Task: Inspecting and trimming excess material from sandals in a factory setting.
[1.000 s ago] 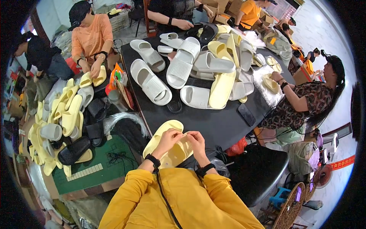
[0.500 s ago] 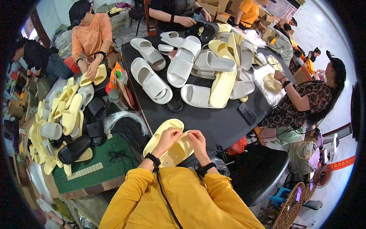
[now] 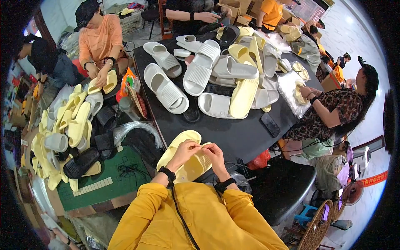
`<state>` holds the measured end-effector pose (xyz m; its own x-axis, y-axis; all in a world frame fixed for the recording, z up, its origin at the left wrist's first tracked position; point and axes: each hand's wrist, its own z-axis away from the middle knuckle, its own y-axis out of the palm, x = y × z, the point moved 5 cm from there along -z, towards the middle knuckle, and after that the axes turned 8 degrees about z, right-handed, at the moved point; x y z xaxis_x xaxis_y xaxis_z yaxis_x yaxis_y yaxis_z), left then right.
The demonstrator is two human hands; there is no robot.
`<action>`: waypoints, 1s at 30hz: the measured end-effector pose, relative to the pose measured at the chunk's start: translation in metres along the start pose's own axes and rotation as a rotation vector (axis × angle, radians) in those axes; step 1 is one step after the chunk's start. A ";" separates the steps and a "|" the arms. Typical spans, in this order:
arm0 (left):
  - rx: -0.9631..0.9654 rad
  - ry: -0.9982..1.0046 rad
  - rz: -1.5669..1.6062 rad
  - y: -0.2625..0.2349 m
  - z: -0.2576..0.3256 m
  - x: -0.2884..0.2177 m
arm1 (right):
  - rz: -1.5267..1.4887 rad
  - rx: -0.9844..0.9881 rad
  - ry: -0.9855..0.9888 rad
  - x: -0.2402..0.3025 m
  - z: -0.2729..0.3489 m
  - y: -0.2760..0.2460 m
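Since the earlier frame, the far co-worker's hand (image 3: 209, 17) has risen; mine barely shifted. My left hand (image 3: 182, 152) and right hand (image 3: 214, 153) bunch narrowly over the yellow slippers (image 3: 188, 135) by the near table (image 3: 227, 135) edge; whether they're gripping, I can't tell. A loose pinch could drop the pair. Bare tabletop lies ahead, before the grey slippers (image 3: 173, 92).

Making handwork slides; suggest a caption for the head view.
Left hand and right hand, close together over yellow slippers by a dark table bearing a slipper pile.
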<state>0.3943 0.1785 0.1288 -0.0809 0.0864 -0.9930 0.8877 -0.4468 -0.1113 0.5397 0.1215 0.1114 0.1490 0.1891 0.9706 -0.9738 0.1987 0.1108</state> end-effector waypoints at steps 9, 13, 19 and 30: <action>0.024 0.002 -0.008 0.003 -0.001 0.000 | 0.039 0.002 -0.014 0.000 -0.002 -0.001; 0.033 0.003 -0.041 0.001 -0.001 0.000 | 0.075 0.043 -0.037 -0.004 -0.004 -0.002; 0.055 -0.005 -0.019 -0.002 -0.002 0.007 | 0.206 0.075 -0.038 -0.008 -0.008 0.001; 0.075 0.001 0.002 -0.001 -0.003 0.012 | 0.297 0.082 0.011 -0.001 -0.007 0.003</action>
<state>0.3940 0.1822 0.1172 -0.0785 0.0864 -0.9932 0.8515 -0.5122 -0.1119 0.5375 0.1282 0.1090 -0.1433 0.2375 0.9608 -0.9855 0.0547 -0.1605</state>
